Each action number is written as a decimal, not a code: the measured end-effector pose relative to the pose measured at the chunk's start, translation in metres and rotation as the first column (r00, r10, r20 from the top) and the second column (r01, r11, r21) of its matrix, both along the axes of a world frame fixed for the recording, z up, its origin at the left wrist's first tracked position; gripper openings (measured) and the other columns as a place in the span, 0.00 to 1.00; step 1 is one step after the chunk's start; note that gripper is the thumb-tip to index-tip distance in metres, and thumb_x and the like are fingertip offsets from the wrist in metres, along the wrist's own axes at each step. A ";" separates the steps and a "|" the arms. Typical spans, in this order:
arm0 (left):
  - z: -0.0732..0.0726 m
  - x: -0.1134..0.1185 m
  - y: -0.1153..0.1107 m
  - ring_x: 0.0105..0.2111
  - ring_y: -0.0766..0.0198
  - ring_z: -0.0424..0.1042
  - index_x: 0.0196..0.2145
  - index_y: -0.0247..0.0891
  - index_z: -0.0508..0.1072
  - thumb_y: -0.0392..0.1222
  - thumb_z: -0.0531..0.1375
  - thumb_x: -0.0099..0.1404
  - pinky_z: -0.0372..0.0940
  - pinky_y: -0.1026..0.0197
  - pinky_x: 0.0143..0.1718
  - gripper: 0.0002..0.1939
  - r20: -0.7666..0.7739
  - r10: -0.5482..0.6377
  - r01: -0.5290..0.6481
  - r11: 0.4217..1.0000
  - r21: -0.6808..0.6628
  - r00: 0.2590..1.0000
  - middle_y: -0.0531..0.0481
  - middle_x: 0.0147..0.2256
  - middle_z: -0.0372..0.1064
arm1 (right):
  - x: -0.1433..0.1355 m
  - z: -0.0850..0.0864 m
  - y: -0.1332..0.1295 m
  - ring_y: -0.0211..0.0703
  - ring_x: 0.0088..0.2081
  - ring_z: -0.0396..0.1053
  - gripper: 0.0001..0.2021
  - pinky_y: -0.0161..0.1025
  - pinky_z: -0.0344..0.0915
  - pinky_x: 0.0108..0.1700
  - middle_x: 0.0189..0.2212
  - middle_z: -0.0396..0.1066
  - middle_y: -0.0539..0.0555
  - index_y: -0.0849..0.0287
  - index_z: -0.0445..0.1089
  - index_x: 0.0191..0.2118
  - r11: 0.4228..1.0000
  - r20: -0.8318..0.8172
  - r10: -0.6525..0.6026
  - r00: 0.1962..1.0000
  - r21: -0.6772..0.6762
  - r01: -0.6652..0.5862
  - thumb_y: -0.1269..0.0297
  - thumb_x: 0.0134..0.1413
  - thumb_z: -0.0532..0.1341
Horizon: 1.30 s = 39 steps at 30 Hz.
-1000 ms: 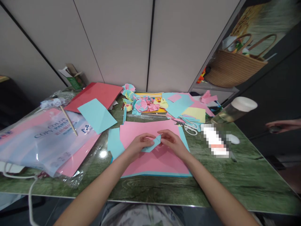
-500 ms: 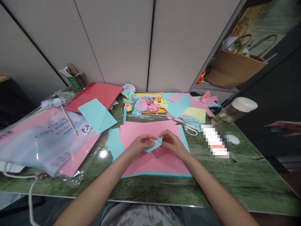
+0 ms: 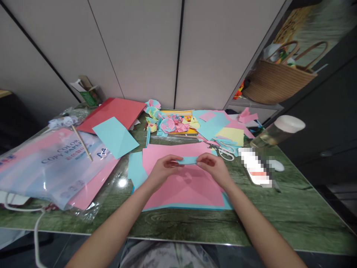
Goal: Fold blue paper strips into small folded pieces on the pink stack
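Note:
A small folded piece of light-blue paper [image 3: 187, 160] is stretched between my two hands, just above a large pink sheet [image 3: 184, 190]. My left hand [image 3: 165, 169] grips its left end between thumb and fingers. At the right end, the fingertips of my right hand [image 3: 214, 166] pinch it. The pink sheet lies over blue sheets [image 3: 137, 167], whose edges show at the left and front.
Paper flowers [image 3: 168, 125], coloured paper scraps [image 3: 212, 126] and white-handled scissors [image 3: 227, 152] lie behind the sheets. A copy-paper pack [image 3: 55, 163] and red folder [image 3: 111, 111] are left; a white-lidded bottle [image 3: 276, 130] and a blurred-out phone [image 3: 255, 167] are right.
The blue paper has gone from tilted to nearly level, rising slightly, and now looks like a narrow strip. My hands have moved a little apart. Another person's hand at the far right has left view.

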<state>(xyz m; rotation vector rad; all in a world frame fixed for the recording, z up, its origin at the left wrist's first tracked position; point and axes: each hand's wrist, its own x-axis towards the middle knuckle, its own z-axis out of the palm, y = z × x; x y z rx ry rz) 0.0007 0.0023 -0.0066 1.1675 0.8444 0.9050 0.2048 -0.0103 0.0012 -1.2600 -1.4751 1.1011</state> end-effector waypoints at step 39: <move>-0.005 0.014 -0.006 0.38 0.59 0.68 0.43 0.38 0.65 0.42 0.66 0.42 0.65 0.62 0.31 0.29 -0.189 0.110 -0.084 0.987 0.140 0.976 0.43 0.44 0.65 | -0.020 -0.017 -0.003 0.35 0.25 0.58 0.06 0.33 0.57 0.28 0.24 0.60 0.48 0.57 0.63 0.29 0.990 -0.115 -0.099 0.988 0.088 0.109 0.64 0.42 0.61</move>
